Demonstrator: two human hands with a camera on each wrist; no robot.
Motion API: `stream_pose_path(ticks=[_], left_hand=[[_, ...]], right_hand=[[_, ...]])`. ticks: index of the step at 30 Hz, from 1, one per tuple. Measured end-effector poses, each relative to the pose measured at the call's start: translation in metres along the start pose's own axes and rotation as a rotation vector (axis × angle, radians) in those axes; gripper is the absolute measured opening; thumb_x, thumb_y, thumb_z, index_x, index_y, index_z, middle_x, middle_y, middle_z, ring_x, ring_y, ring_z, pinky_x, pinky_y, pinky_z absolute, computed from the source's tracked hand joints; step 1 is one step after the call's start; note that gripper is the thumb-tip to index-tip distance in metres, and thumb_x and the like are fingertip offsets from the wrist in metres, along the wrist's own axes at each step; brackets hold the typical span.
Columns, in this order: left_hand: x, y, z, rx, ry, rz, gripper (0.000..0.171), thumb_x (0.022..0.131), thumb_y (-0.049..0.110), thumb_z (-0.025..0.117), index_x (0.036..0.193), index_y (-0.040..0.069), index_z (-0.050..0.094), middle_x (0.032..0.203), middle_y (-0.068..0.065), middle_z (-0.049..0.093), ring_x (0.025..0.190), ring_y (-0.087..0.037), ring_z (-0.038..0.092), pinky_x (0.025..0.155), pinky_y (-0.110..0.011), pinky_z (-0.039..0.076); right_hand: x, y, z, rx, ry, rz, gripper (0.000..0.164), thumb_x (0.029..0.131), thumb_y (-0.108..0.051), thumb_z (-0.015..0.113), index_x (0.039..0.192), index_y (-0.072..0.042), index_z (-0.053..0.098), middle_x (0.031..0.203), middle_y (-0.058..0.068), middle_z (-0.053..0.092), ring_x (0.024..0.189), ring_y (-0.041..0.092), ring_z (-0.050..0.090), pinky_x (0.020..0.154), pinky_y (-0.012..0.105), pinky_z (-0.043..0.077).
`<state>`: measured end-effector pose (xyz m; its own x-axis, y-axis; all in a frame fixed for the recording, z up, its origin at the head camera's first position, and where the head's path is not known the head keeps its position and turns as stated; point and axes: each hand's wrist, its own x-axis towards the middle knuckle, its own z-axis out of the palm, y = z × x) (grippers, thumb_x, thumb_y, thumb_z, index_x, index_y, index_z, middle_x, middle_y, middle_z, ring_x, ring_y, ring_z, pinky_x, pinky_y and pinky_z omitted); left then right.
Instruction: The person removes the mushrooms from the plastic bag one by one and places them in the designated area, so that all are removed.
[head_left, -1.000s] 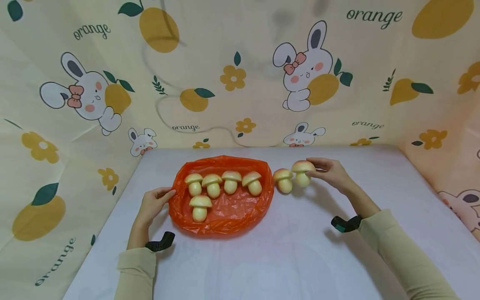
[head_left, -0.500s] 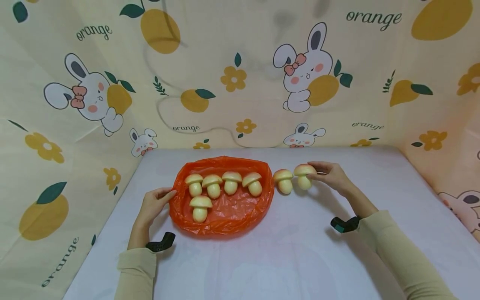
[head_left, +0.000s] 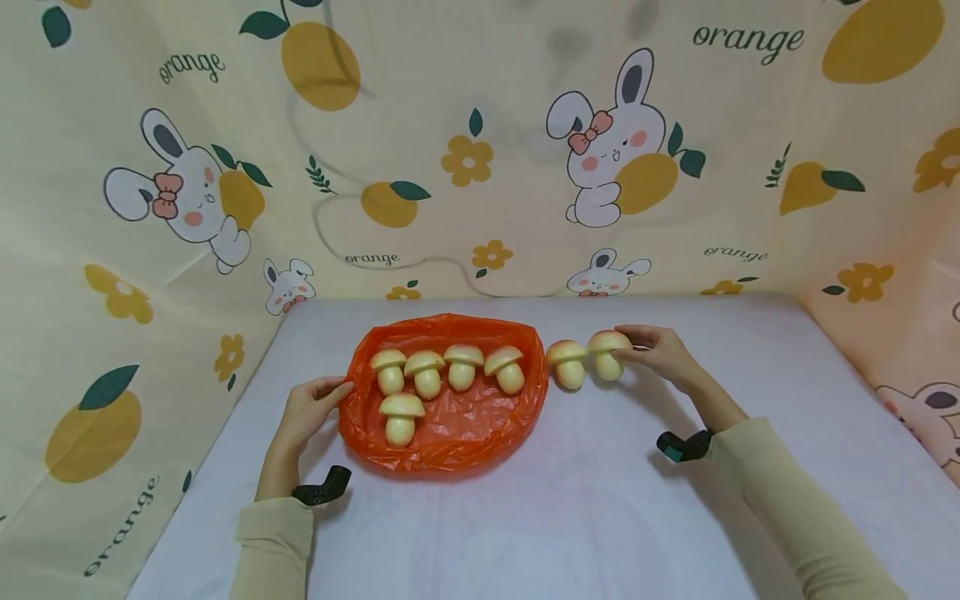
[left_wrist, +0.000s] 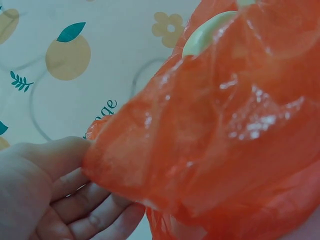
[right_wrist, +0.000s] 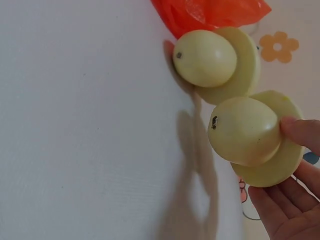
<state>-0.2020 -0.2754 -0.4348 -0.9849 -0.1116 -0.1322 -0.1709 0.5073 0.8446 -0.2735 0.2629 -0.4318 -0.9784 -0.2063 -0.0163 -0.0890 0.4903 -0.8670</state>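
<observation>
My right hand (head_left: pixel 660 354) pinches a toy mushroom (head_left: pixel 608 357) by its cap, thumb on one side and fingers on the other; the right wrist view shows the rounded stem end of this mushroom (right_wrist: pixel 245 131). Right beside it, at the bag's right edge, lies a second toy mushroom (head_left: pixel 568 364) with a pale stem and pinkish-yellow cap. My left hand (head_left: pixel 306 410) holds the left rim of an orange plastic bag (head_left: pixel 457 462), the thumb and fingers pinching the film (left_wrist: pixel 125 155) in the left wrist view. Inside the spread bag lie several more mushrooms (head_left: pixel 400 418).
A white table (head_left: pixel 525 533) carries everything. Behind and at the sides hangs a cream cloth (head_left: pixel 480 200) printed with rabbits and oranges. Each wrist wears a small black camera, one on the left (head_left: pixel 322 487) and one on the right (head_left: pixel 684 447).
My right hand has lowered slightly with its mushroom, toward the table beside the other one. The left hand keeps its place on the bag rim.
</observation>
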Motion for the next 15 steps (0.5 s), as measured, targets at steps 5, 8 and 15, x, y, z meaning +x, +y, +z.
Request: stream_pose_path(ticks=[5, 8, 15], left_hand=[[-0.0004, 0.0009, -0.0003, 0.005, 0.003, -0.005, 0.048, 0.095, 0.035, 0.059, 0.125, -0.003, 0.061, 0.12, -0.021, 0.067, 0.081, 0.006, 0.057, 0.077, -0.012, 0.052], [-0.0008, 0.0012, -0.0005, 0.01, 0.003, -0.007, 0.048, 0.095, 0.035, 0.059, 0.125, -0.004, 0.061, 0.12, -0.021, 0.067, 0.081, 0.006, 0.057, 0.078, -0.014, 0.053], [-0.0012, 0.0027, -0.001, 0.002, -0.002, -0.009, 0.047, 0.095, 0.032, 0.059, 0.124, -0.004, 0.061, 0.119, -0.021, 0.067, 0.08, 0.007, 0.057, 0.076, -0.011, 0.051]], right_hand=[[0.0042, 0.0046, 0.0014, -0.023, -0.004, 0.007, 0.056, 0.088, -0.02, 0.07, 0.135, 0.005, 0.051, 0.136, 0.029, 0.053, 0.089, -0.022, 0.05, 0.079, 0.003, 0.045], [0.0067, 0.0057, 0.0028, -0.039, -0.004, 0.009, 0.056, 0.088, -0.02, 0.07, 0.134, 0.005, 0.052, 0.135, 0.029, 0.054, 0.093, -0.017, 0.053, 0.079, 0.003, 0.045], [0.01, 0.0048, 0.0035, -0.057, -0.014, 0.005, 0.056, 0.087, -0.018, 0.07, 0.134, 0.005, 0.052, 0.135, 0.027, 0.056, 0.103, -0.004, 0.057, 0.079, 0.003, 0.044]])
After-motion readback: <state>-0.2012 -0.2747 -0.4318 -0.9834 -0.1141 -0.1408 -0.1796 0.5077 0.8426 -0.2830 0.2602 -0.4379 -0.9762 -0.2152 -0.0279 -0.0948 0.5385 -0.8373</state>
